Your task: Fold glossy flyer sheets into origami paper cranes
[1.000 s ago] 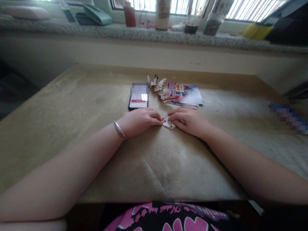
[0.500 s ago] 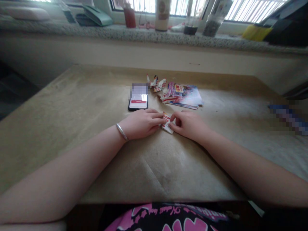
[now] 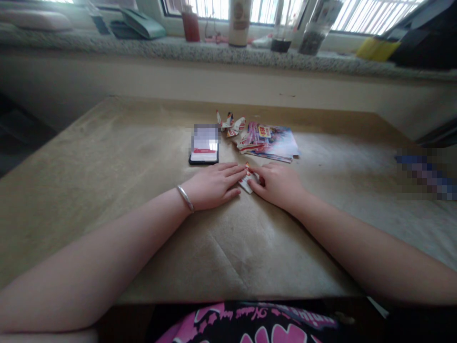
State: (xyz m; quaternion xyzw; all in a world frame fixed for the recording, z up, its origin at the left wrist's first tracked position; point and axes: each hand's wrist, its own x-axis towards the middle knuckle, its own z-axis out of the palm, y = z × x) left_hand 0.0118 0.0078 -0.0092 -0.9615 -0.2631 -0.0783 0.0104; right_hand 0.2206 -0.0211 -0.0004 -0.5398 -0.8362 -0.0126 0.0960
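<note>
A small folded piece of red-and-white printed paper lies on the brown paper-covered table, between my two hands. My left hand, with a silver bangle on the wrist, rests flat with its fingers stretched out, the fingertips touching the paper's left edge. My right hand is curled, its fingers pinching the paper from the right. Most of the paper is hidden under the fingers.
A phone with a lit screen lies just beyond my hands. To its right are folded paper figures and a stack of colourful printed sheets. Bottles and jars stand on the stone windowsill behind.
The folded paper has been turned and raised on edge between my hands. My left fingers have stretched out flat, and my right hand has curled tighter onto the paper.
</note>
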